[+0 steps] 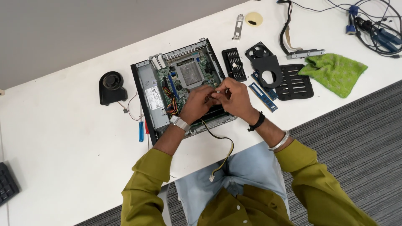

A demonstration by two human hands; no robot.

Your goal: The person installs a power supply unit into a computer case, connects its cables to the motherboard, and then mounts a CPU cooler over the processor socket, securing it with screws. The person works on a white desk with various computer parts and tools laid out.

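While bending over the open computer case [180, 88] lying flat near the middle of the white bench [63, 159], bringing both hands together above its front half. Left hand [197, 104] curling in from the wrist-watch side, right hand [235, 97] meeting it fingertip to fingertip, both pinching something small and pale between them, possibly a plug or clip, too tiny and too covered to name. Trailing out from under the hands, a thin black-and-yellow cable [224, 155] looping over the bench edge and hanging toward the lap, ending in a small white connector.

Judging the handling: cable being soft and light, bending wherever led, so gripping best at the hard connector body rather than the wires; circuit board [190, 73] inside being stiff but fragile, calling for touching at edges only; metal case likely being heavy and sharp at the rims.

Lying around: a blue-handled screwdriver [141, 132] just beside the case's left side, a black blower fan [111, 87] farther left, two blue memory sticks [264, 94] near the right hand, a black fan shroud [266, 67] beyond them, a green cloth [334, 72] well apart to the right.
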